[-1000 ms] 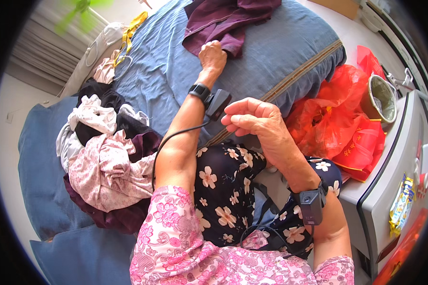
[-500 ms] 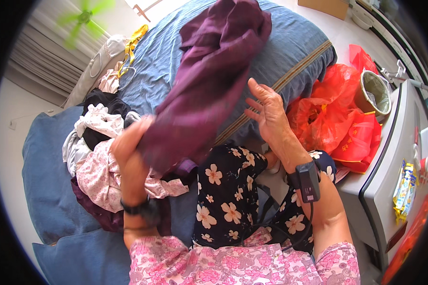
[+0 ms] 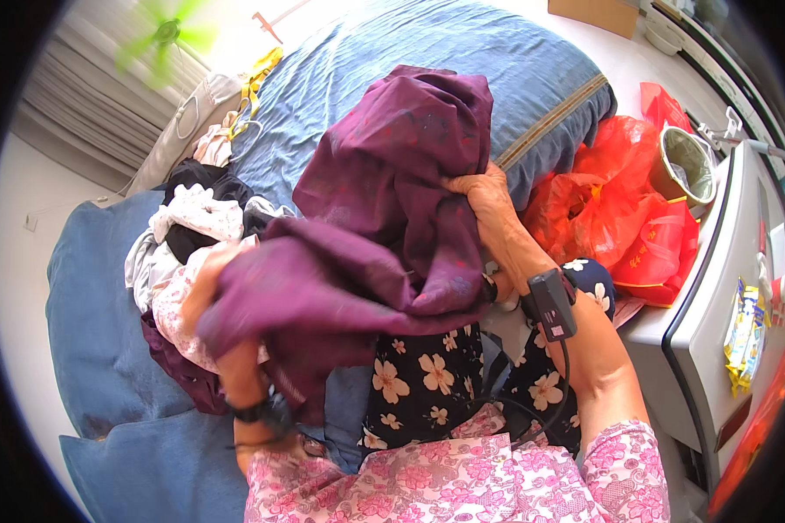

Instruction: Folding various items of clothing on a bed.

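Note:
A crumpled dark purple garment (image 3: 384, 187) spreads between my two hands, over my lap and the blue-covered bed. My right hand (image 3: 481, 193) pinches its right side, with the thumb pressed on the cloth. At the left, my left hand (image 3: 209, 301) is blurred by motion at the garment's lower left end; its fingers are mostly hidden by the fabric. Beside that hand lies a heap of clothes, with a white patterned piece (image 3: 199, 213), a pink print garment (image 3: 170, 296) and another dark purple cloth (image 3: 179, 366).
Red plastic bags (image 3: 597, 192) stand at the right, next to a lined waste bin (image 3: 687, 170) and a white cabinet (image 3: 706, 322). A blue cover with a striped band (image 3: 554, 122) drapes the bed ahead. A green fan (image 3: 167, 33) is at the far left.
My right hand, open and apart from the cloth before, now grips the purple garment. The garment has come down nearer to me and spread wider. My left hand has moved lower and leftward.

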Motion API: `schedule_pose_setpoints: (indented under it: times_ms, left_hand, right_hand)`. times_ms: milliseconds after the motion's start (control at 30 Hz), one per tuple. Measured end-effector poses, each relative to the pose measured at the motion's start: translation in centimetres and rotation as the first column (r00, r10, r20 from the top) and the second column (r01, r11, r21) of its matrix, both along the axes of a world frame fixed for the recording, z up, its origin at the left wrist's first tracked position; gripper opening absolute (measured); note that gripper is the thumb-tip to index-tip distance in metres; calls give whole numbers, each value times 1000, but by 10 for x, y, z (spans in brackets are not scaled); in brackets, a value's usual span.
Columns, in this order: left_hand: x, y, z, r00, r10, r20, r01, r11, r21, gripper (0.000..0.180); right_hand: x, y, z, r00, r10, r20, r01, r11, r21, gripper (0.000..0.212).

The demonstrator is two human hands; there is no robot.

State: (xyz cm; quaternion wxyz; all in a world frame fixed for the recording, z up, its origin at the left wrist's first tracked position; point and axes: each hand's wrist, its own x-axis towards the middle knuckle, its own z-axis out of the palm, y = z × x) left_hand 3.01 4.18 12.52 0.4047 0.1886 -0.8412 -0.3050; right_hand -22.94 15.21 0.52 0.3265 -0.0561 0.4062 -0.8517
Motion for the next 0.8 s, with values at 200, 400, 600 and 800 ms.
schedule_pose_setpoints:
  times_ms: [200,400,600,800]
  left_hand:
    - [-106,-26,-64,977,-135,163,147,987,-66,100]
    - [-128,-31,-81,892,-443,-88,452,872,189,44]
    - [-88,-29,-33,964,-180,-196,214,962,171,18]
    - [-16,-80,33,901,191,-391,-226,973,-47,27]
  right_hand:
    - [4,-4,-4,869,229,-438,-252,968,7,34]
    - [2,12,12,759,342,-554,-325,936,133,26]
    - [7,19,21,818,412,-401,-415,906,84,47]
    - [19,7,33,787,366,-496,-408,913,26,60]
